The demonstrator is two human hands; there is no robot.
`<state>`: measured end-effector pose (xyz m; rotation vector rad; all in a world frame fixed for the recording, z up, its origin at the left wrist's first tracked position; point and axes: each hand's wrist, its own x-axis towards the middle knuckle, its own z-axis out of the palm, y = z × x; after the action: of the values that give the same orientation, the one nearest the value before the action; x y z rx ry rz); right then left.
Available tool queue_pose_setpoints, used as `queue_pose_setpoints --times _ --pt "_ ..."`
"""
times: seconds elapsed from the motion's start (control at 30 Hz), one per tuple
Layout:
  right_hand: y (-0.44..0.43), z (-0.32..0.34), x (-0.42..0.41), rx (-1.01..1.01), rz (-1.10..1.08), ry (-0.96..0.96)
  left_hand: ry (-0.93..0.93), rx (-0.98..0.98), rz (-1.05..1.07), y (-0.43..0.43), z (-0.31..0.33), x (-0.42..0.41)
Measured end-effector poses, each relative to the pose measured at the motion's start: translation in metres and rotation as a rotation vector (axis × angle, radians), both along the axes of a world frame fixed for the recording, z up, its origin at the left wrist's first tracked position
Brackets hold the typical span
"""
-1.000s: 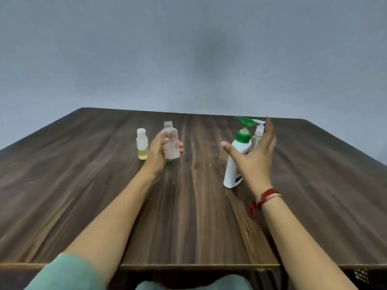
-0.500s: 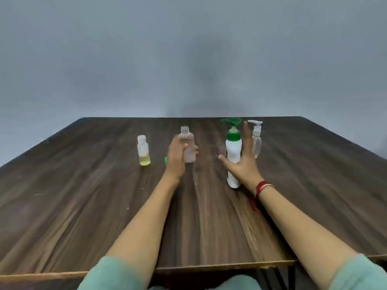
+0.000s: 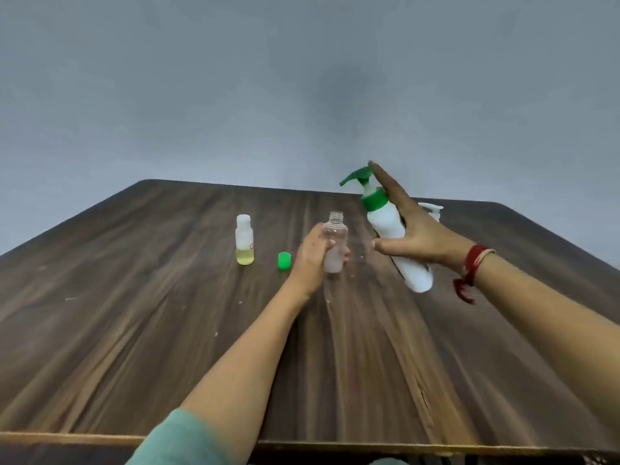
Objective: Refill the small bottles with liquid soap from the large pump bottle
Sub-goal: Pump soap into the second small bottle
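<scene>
While the left hand [image 3: 312, 260] curls round the uncapped clear small bottle [image 3: 335, 236] to steady it upright, the right hand [image 3: 422, 239] grips the large pump bottle [image 3: 385, 219] – lifted off the table [image 3: 134, 313] and tilted – seemingly to bring its green nozzle [image 3: 352, 176] toward that open mouth

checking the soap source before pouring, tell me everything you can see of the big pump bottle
The pump bottle is white plastic with a green collar and green pump head, spout pointing left. The right hand holds its body. It is held above the table, tilted, top leaning left.
</scene>
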<state>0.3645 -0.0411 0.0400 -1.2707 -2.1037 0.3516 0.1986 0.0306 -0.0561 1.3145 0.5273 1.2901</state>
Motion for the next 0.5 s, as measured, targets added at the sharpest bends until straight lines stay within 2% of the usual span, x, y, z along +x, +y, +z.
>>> queue_pose_setpoints --times 0.1,0.5 --pt "0.002 0.012 -0.001 -0.020 0.019 -0.174 -0.025 -0.021 -0.009 -0.003 0.004 -0.003" --pt "0.005 0.014 -0.014 -0.045 -0.089 -0.396 -0.052 -0.003 -0.031 -0.003 0.004 -0.018"
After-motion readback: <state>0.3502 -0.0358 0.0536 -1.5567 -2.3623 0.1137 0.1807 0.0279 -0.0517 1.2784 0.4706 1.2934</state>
